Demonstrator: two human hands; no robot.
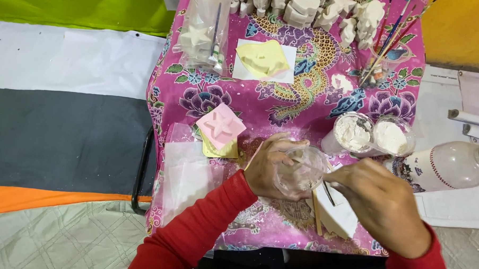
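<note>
Left hand (pixel 267 164) wraps around clear plastic cup (pixel 302 169), fingers closed on its side, cup lifted slightly above pink floral cloth (pixel 283 104). Right hand (pixel 380 200) just right of cup, fingers pinched on thin stick (pixel 328 193) reaching toward cup; whether tip touches cup, cannot tell. Two open tubs of white powder (pixel 372 135) up-right of cup. Pink star mould (pixel 221 126) up-left of cup. Pale yellow mould (pixel 263 58) well above cup. Clear plastic bottle (pixel 450 166) right of cup.
</note>
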